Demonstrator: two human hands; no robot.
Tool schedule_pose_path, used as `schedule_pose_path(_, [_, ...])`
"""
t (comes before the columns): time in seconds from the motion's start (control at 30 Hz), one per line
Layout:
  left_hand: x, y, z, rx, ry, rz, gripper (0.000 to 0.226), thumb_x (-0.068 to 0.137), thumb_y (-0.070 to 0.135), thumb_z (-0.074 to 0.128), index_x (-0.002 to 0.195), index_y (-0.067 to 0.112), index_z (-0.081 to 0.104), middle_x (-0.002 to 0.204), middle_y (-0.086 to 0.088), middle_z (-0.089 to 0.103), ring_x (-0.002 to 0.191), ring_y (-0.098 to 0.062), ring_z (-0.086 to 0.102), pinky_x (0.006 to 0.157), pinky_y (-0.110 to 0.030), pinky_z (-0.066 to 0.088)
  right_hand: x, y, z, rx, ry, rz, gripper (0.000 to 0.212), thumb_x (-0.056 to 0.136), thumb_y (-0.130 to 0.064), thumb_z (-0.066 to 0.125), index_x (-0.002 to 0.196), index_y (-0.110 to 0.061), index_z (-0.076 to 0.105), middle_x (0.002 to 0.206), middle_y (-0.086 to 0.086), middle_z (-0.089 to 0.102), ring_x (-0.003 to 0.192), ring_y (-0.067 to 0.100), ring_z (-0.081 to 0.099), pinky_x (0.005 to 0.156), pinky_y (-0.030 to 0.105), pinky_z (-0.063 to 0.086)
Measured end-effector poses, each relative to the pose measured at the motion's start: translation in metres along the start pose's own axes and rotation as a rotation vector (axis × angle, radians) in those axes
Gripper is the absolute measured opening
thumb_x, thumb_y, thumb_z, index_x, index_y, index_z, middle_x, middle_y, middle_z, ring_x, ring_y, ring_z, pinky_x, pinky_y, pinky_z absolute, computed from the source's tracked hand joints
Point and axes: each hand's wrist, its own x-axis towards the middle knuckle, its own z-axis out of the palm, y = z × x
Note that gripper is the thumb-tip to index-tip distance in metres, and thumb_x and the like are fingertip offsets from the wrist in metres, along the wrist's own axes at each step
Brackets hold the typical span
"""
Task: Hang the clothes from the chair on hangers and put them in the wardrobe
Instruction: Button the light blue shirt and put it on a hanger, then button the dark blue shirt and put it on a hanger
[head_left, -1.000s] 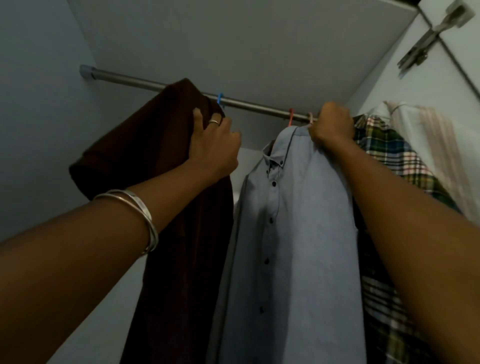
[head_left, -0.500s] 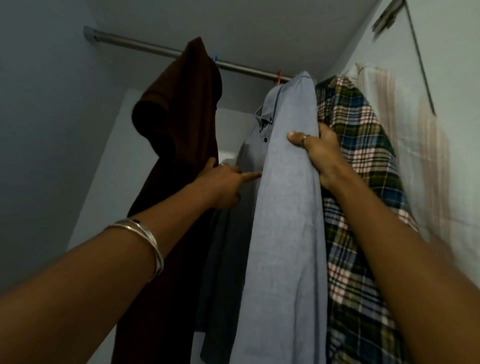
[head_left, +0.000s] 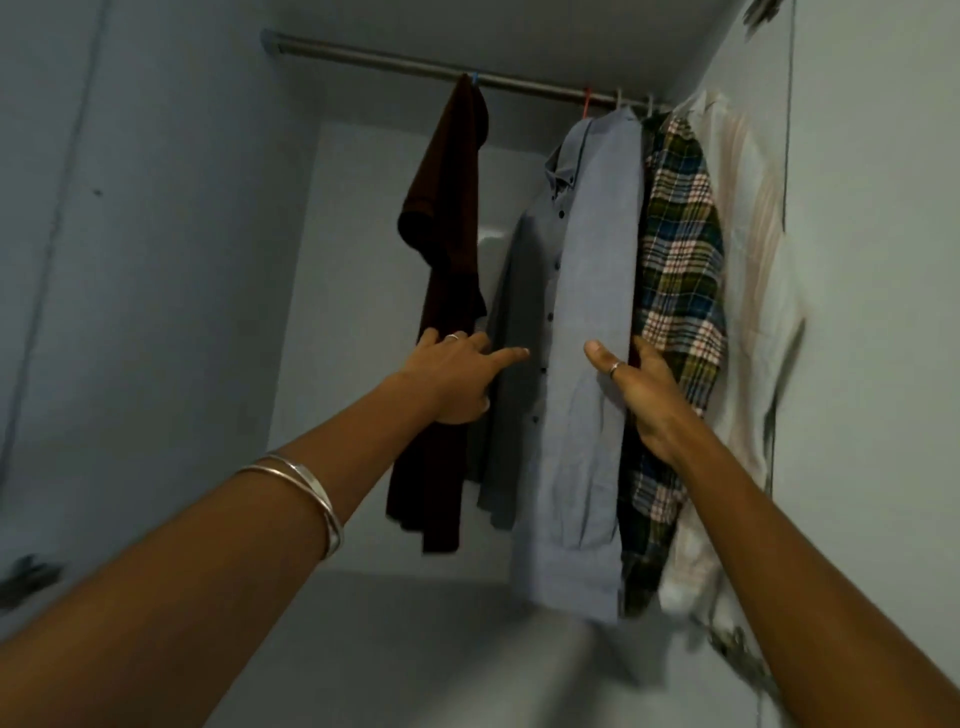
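rod (head_left: 395, 58): T-shirt (head_left: 447, 218) left | buttoned shirt (head_left: 597, 270) middle | checked shirt (head_left: 680, 249) right

Both arms reach up and forward from the bottom corners of the frame, converging toward centre. Left hand (head_left: 457, 376) mid-frame, back facing camera, index finger extended and pointing right, remaining fingers loosely spread; ring on one finger, two metal bangles (head_left: 306, 493) on the forearm, lower left of centre. Right hand (head_left: 636, 384) just right of centre, fingers relaxed and slightly parted, thumb up with a ring on it. Neither hand is gripping anything.
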Motion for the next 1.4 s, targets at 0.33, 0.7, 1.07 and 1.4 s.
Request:
schedule_pose_path(0.33, [-0.200, 0.019, -0.041, -0.045, -0.143, -0.036, 0.077, 0.091, 0.036, 0.054, 0.150, 0.037, 0.004, 0.150, -0.012, 0.028, 0.136, -0.034, 0.031, 0.110, -0.062, 0.018, -0.196, -0.023, 0.027, -0.205, 0.053, 0.210, 0.072, 0.088, -0.034, 0.069, 0.146, -0.012, 0.032, 0.113, 0.001, 0.057, 0.115, 0.022, 0.054, 0.101, 0.033, 0.043])
schedule_pose_path(0.7, [-0.401, 0.055, -0.123, -0.186, -0.211, -0.112, 0.079, 0.090, 0.035, 0.058, 0.149, 0.037, 0.005, 0.152, -0.008, 0.023, 0.137, -0.031, 0.029, 0.109, -0.062, 0.016, -0.393, -0.107, 0.075, -0.232, -0.035, 0.124, 0.054, 0.090, -0.025, 0.066, 0.137, -0.017, 0.043, 0.139, 0.005, 0.049, 0.128, 0.021, 0.046, 0.105, 0.039, 0.040])
schedule_pose_path(1.07, [-0.649, 0.058, -0.234, -0.209, -0.322, -0.399, 0.075, 0.089, 0.039, 0.056, 0.149, 0.040, 0.010, 0.150, -0.002, 0.023, 0.137, -0.025, 0.027, 0.108, -0.056, 0.018, -0.614, -0.170, 0.117, -0.230, -0.269, 0.089, 0.049, 0.088, -0.027, 0.067, 0.133, -0.021, 0.048, 0.136, 0.003, 0.052, 0.127, 0.025, 0.044, 0.106, 0.048, 0.036])
schedule_pose_path(1.4, [-0.868, -0.001, -0.323, -0.092, -0.393, -0.735, 0.083, 0.086, 0.033, 0.062, 0.148, 0.040, 0.008, 0.154, -0.007, 0.017, 0.139, -0.031, 0.024, 0.106, -0.062, 0.017, -0.811, -0.274, 0.242, -0.239, -0.659, -0.040, 0.048, 0.091, -0.034, 0.061, 0.135, -0.022, 0.047, 0.138, 0.001, 0.048, 0.127, 0.025, 0.036, 0.102, 0.044, 0.031])
